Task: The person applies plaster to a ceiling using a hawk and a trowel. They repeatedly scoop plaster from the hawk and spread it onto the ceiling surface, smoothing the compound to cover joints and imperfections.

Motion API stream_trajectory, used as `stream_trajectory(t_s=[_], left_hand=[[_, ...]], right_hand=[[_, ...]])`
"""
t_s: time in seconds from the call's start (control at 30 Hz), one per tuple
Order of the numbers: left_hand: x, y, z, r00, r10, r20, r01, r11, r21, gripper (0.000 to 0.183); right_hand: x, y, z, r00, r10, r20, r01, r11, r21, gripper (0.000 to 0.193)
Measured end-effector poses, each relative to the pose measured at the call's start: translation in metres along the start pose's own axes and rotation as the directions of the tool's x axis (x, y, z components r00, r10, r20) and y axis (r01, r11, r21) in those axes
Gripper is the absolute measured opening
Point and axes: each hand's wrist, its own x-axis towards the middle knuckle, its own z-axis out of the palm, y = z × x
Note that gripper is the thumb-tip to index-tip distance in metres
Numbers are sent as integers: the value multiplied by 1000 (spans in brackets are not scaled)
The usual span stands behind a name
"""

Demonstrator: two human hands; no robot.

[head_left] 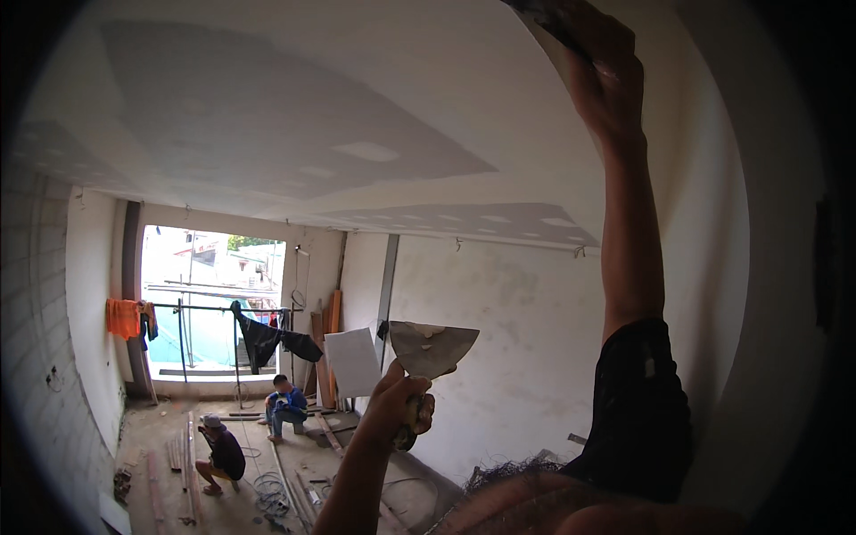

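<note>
My left hand [399,408], raised at the middle of the view, has its fingers wrapped round the handle of a wide putty knife [446,348]. The knife's flared metal blade points up and carries a small lump of pale compound [419,330]. My right arm reaches high on the right, in a dark sleeve. Up against the white ceiling [446,80], my right hand [613,76] is closed on a flat-bladed tool [546,12] with a dark grip. The top edge of the picture cuts this tool off, and its blade lies close to the ceiling surface.
Grey board with pale patches [294,125] covers part of the ceiling. Below, two people [223,450] crouch among long boards and a coiled cable [272,495]. Clothes [259,339] hang on a rail before the window opening [214,259]. A white panel [353,363] leans by the far wall.
</note>
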Motion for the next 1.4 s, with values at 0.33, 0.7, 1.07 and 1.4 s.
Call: stream_trajectory(t_s=[0.33, 0.7, 1.07, 1.4], left_hand=[[-12, 2, -3, 999, 41, 16, -42, 999, 31, 54], [-11, 4, -7, 998, -4, 57, 2, 999, 43, 45], [-12, 1, -7, 998, 4, 65, -4, 1000, 0, 48], [-11, -1, -10, 999, -11, 40, 11, 1000, 7, 56]], right_hand=[[11, -3, 4, 1000, 4, 29, -4, 1000, 19, 43], [11, 3, 15, 997, -72, -18, 73, 991, 110, 39], [18, -2, 10, 999, -38, 32, 36, 997, 69, 38], [17, 6, 17, 997, -79, -17, 81, 989, 124, 42]])
